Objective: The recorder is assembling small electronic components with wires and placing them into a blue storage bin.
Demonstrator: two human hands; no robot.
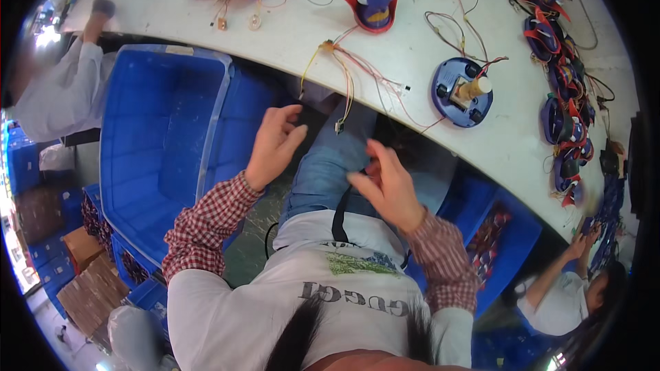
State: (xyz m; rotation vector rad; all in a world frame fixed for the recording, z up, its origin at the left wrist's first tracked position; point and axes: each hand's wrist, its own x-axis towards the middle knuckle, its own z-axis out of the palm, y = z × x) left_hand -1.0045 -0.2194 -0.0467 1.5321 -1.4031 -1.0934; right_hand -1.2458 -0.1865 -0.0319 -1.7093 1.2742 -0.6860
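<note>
My left hand [275,145] is raised just off the table's near edge, thumb and forefinger apart with nothing between them. Below the edge, my right hand [393,189] hovers over my lap, its fingers loosely bent and also empty. Between the hands, a small circuit board [339,126] dangles on thin wires. They run up to a wire bundle [328,46] on the tabletop, which leads to a purple and red horned toy part [375,5]. Right of that lies a round blue base [445,96] carrying a pale cylindrical piece [476,87] and wires.
The white table [289,48] curves across the front. Similar toy parts [567,82] line its right side, with more at the far left. A large blue bin [158,124] stands left of my legs; another blue bin [512,254] is at right. Co-workers sit on both sides.
</note>
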